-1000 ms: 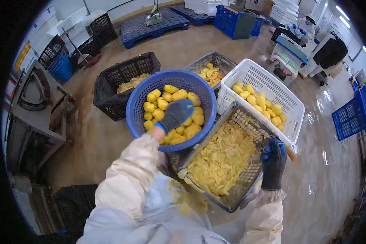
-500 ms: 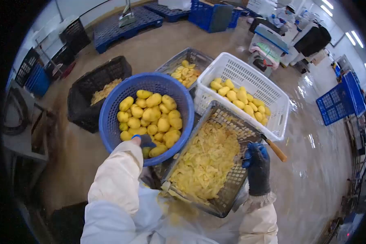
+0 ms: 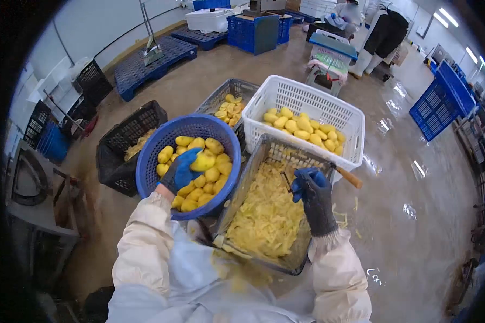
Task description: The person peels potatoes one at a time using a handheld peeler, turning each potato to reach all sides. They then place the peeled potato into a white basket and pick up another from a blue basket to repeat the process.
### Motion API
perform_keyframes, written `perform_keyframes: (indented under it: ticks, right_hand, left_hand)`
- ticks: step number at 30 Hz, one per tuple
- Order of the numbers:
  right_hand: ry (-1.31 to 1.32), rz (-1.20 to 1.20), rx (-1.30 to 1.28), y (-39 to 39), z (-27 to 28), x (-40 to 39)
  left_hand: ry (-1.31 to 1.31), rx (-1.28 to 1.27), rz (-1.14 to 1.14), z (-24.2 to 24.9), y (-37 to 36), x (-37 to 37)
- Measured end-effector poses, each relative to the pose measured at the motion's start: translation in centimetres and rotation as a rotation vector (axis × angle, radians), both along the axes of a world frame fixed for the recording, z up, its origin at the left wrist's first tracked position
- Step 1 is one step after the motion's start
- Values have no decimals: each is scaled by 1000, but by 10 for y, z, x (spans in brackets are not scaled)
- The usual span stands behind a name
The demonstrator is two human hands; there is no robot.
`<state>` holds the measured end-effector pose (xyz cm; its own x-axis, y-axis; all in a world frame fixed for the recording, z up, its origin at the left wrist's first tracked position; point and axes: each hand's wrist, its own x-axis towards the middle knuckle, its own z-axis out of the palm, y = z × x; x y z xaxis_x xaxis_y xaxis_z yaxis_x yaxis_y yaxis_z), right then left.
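My left hand [image 3: 184,168], in a glove with blue on it, is closed around a yellow potato [image 3: 203,161] above the blue round basket [image 3: 140,169]. More yellow potatoes [image 3: 212,174] fill that basket. Over the right side of a grey crate [image 3: 228,218] is my right hand [image 3: 311,196], gloved in dark grey and blue. Its fingers are closed on a peeler [image 3: 286,182], whose thin metal frame points left. Pale yellow peelings [image 3: 267,215] lie heaped in the crate below. A wooden-handled knife [image 3: 349,176] rests across the crate's far right corner.
Behind stands a white crate [image 3: 350,116] of smooth yellow potatoes. A grey crate [image 3: 207,105] holds cut pieces, and a black crate [image 3: 113,148] some scraps. Blue pallets [image 3: 161,64] lie at the back. A co-worker [image 3: 344,19] is farther off. The floor [image 3: 404,215] looks wet.
My left hand has risen from the front of the blue basket and now has a potato in it. My right hand has shifted left over the crate with the peeler. The view has tilted.
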<state>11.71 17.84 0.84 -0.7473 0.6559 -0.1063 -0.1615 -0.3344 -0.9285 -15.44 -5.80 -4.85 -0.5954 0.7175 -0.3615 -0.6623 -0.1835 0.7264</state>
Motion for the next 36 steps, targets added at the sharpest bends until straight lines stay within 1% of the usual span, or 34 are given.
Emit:
perform_keyframes:
  ticks: [1,2,3,4,5,6,7,8,10,11,13,14,15,16,18,19,21,22,23,24,25,26,27,28,29,30,31,32,34,35,36]
  right_hand:
    - [19,46,-23,-6,3,-2]
    - [36,87,-44,-12,5,-3]
    - [38,133,-68,-14,0,-6]
    - [30,123,-80,-19,0,-8]
    - [90,197,-25,-25,2,-9]
    - [149,266,35,-28,3,-9]
    - [142,289,80,-28,1,-10]
    - [139,270,88,-26,2,-9]
    - [51,240,-14,-20,4,-5]
    - [72,224,-56,-17,6,-3]
    - [77,199,-109,-8,-5,-2]
    - [109,159,-158,-4,-10,-2]
    - [182,193,-223,-3,-10,-2]
    - [176,193,-224,-4,-9,-1]
    - [76,197,-74,-11,3,3]
    - [71,205,-76,-13,3,3]
    - [93,194,29,-16,4,1]
    - [94,200,30,-22,2,2]
    - [52,217,240,-32,-1,2]
    - [11,231,453,-41,-5,2]
    - [119,211,745,-49,-12,-2]
    - [13,249,907,-51,-3,1]
    - [-50,223,586,-46,-4,1]
    - [-110,196,265,-35,-5,-1]
    - [42,107,108,-17,-9,-6]
    - [39,-102,235,-1,-11,-10]
    - [70,-150,149,28,-31,-11]
    - [148,-164,-32,28,-22,-11]
    - [16,-85,135,16,-10,-9]
    - [25,-5,171,-1,-7,-8]
    - [33,75,206,-22,-4,-6]
  left_hand:
    - [113,24,-14,-13,2,-5]
    - [111,95,-39,6,13,16]
    - [40,196,-70,19,26,38]
    - [-34,297,-100,29,39,60]
    - [-44,288,-111,39,48,84]
    - [121,271,-131,47,56,111]
    - [291,263,-152,49,63,130]
    - [-85,395,-202,41,69,141]
    - [-153,454,-347,25,78,157]
    - [-168,461,-348,20,84,158]
    - [-140,394,-426,11,89,158]
    - [-146,395,-417,13,92,158]
    - [-132,404,-440,20,96,159]
    - [-119,412,-464,26,98,161]
    - [-169,372,-416,21,97,161]
    - [-187,419,-412,11,98,155]
    - [-199,468,-401,5,96,148]
    - [-355,473,-328,2,94,145]
    - [-510,478,-256,1,92,143]
    - [-506,483,-254,-5,91,143]
    - [-496,427,-261,-13,90,144]
    - [-488,367,-271,-10,88,147]
    - [-490,365,-275,-7,85,150]
    - [-415,394,-335,-4,80,152]
    - [-337,424,-392,8,76,156]
    - [-257,454,-447,16,72,158]
    - [-232,428,-444,19,72,165]
    - [-226,426,-445,19,72,163]
    - [-467,401,-329,17,72,157]
    - [-485,476,-292,7,74,151]
    - [-484,483,-281,8,73,149]
